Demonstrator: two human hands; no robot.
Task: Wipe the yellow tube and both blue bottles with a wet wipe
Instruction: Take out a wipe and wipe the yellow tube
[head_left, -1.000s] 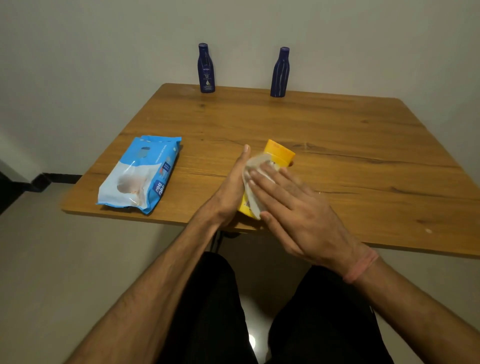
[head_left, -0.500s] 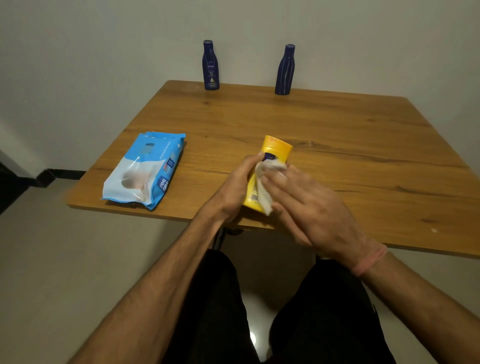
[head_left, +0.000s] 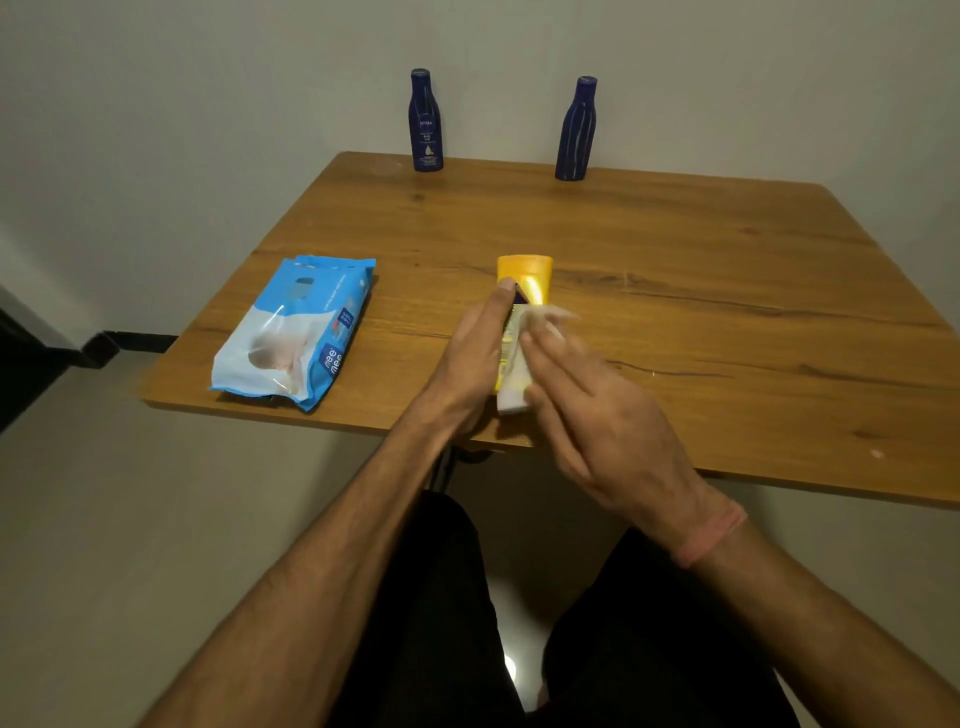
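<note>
The yellow tube (head_left: 525, 273) is tilted over the table's near edge, cap end away from me. My left hand (head_left: 470, 358) grips it from the left, one digit stretched along its side. My right hand (head_left: 597, 415), motion-blurred, presses a white wet wipe (head_left: 543, 319) against the tube's right face with nearly straight fingers; its thumb is hidden. Part of the wipe hangs below the tube. Two dark blue bottles stand upright at the table's far edge by the wall, one labelled (head_left: 426, 122) and one plain (head_left: 575, 130).
A light-blue pack of wet wipes (head_left: 296, 332) lies flat on the wooden table (head_left: 727, 312), left of my hands. A grey wall rises behind the far edge. My legs are under the near edge.
My right hand has slid the wipe along the tube, down and then up again toward the cap. The tube now stands a little more upright in my left hand.
</note>
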